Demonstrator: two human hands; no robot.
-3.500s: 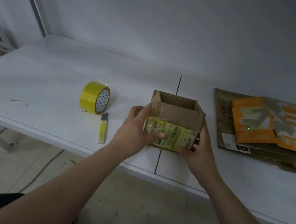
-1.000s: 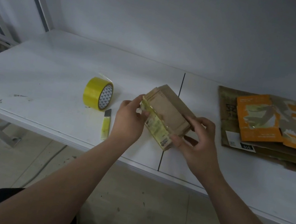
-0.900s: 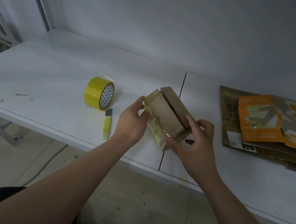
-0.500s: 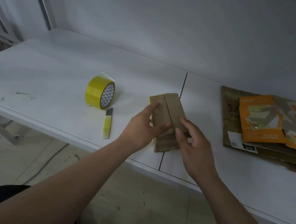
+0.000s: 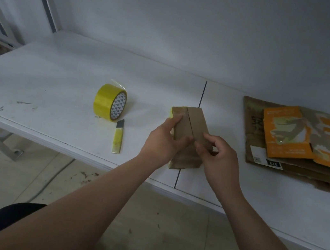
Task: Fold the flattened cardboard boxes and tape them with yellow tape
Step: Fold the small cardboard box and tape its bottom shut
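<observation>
A small brown box [image 5: 194, 125] stands near the white table's [image 5: 59, 78] front edge, its top flaps meeting along a dark seam, a yellow strip on its left side. The left hand [image 5: 163, 144] and right hand [image 5: 219, 159] both grip it.

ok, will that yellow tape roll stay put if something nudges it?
Probably not: the tape roll stands on its rim on the smooth table, so a push along the rim likely rolls it. A push on its open core face would more likely tip it flat. Hollow core, so probably light.
</observation>
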